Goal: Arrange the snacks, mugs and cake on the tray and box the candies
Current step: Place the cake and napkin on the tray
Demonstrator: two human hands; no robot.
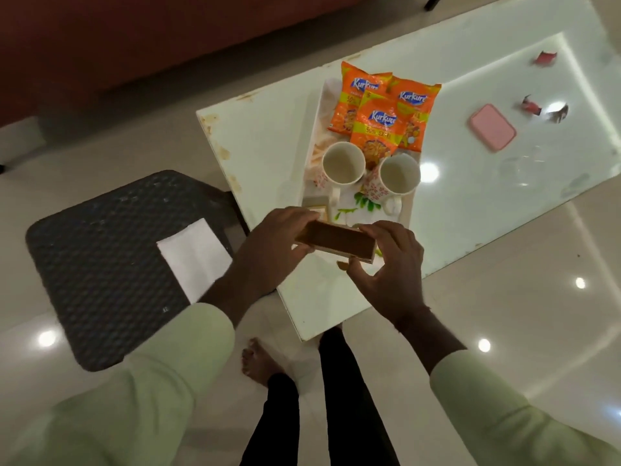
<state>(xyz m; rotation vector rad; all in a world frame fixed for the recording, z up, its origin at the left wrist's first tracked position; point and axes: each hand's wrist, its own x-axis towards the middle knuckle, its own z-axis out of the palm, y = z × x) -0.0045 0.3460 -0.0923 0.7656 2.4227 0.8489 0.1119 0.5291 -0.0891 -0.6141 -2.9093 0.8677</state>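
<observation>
Holding a small brown box [336,237] open side up over the near end of the tray [314,136], a person grips one end with the left hand [268,243] and pinches the other with the right hand [389,264]. Three packets [376,122] and two mugs [343,163] sit on the tray; the box looks empty. Red candies [544,58] lie well apart, at the far right of the table [268,146]. Reaching them likely means crossing above the mugs, where a sleeve could tip one. The fingertip hold on the tilted box also looks light; a slip would drop it onto the tray.
</observation>
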